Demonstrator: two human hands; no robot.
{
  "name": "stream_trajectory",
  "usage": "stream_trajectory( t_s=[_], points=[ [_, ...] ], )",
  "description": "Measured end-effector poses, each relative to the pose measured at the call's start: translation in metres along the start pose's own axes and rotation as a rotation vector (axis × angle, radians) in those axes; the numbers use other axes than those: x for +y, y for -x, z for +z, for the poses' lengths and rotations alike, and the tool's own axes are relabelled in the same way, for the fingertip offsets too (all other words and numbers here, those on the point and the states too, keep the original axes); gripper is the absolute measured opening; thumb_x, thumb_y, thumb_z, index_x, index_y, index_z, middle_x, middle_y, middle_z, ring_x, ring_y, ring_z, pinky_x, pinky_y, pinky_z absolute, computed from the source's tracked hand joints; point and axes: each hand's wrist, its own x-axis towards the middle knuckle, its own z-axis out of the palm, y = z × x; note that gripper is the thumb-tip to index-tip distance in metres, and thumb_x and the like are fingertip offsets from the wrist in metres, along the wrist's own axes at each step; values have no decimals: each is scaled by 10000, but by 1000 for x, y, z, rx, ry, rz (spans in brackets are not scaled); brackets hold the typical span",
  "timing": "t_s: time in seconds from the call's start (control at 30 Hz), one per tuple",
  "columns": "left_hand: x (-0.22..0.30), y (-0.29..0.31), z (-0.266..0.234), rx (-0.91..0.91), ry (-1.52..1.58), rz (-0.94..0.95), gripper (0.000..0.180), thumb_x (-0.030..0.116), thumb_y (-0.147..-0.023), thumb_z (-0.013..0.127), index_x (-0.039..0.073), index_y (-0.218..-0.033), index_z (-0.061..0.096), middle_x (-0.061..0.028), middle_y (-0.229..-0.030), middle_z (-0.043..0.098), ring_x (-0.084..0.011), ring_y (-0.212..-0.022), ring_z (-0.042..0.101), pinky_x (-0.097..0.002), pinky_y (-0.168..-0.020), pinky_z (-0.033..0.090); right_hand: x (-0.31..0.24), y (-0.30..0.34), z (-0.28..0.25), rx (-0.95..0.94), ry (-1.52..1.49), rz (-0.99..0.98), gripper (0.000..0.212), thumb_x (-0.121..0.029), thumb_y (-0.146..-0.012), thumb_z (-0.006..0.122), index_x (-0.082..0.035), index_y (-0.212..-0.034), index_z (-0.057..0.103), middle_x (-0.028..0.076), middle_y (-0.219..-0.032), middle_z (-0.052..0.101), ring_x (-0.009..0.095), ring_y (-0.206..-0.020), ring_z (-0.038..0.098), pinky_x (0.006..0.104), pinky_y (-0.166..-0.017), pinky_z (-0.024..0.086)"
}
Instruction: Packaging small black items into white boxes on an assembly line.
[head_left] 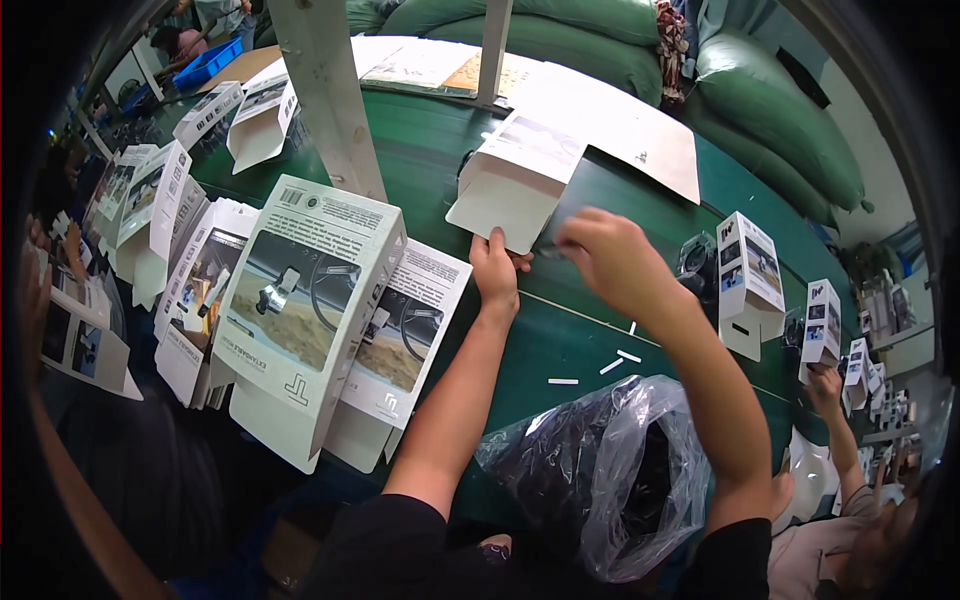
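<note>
A white printed carton (525, 160) lies on the green work surface in front of me, its open end and white flap toward me. My left hand (495, 272) grips the flap's lower edge, thumb on top and fingers mostly hidden beneath. Just right of the carton, my right hand (612, 250) is raised with curled fingers. A blurred greyish patch shows at its fingertips; I cannot make out what it is. Nearer to me sits a clear plastic bag (640, 470) with dark contents, close to my right forearm. Several small white strips (563, 381) lie beside it.
Large printed cartons (300, 290) stand upright at my left, with more cartons (160, 200) behind. A metal post (325, 90) rises beyond them. Cartons (748, 275) stand along the belt at right, where another person's hand (826, 388) touches one. Green sacks (770, 110) lie behind.
</note>
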Motion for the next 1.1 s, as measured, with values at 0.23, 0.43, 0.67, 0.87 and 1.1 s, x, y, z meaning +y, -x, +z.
stream_trajectory(
  t_s=[0.23,0.43,0.67,0.87,1.1],
  points=[
    [-6,12,10,-43,44,-19,232,145,-950,388,-20,-1092,469,-108,-790,581,-136,-544,549,-204,-460,414,38,-73,72,-14,167,132,97,10,-757,538,5,-773,633,104,-840,626,293,-683,583,357,-655,486],
    [-14,19,11,-125,8,-24,229,141,-950,397,-20,-1095,470,-109,-798,581,-134,-553,553,-196,-467,418,46,-66,70,-152,205,264,117,-20,-765,531,-9,-762,648,92,-862,637,284,-716,590,351,-673,493],
    [-19,20,13,-129,-12,-39,233,145,-936,410,-16,-1089,479,-105,-799,578,-133,-562,551,-193,-474,423,53,-45,54,-192,348,-21,107,-64,-777,543,-32,-745,640,81,-861,639,266,-780,573,351,-690,471],
    [-24,17,15,-102,-57,-62,237,153,-911,432,-10,-1072,492,-108,-801,583,-140,-559,544,-217,-480,430,-21,66,-45,-270,-214,78,122,16,-738,533,-38,-817,609,66,-736,609,206,-542,497,293,-533,422],
    [-18,5,13,-280,-138,-271,286,172,-889,465,-47,-1071,485,-114,-786,584,-153,-571,540,-252,-512,441,-51,205,1,-594,-81,46,179,-160,-781,600,-48,-919,588,105,-890,605,289,-768,591,355,-713,495]
  ],
)
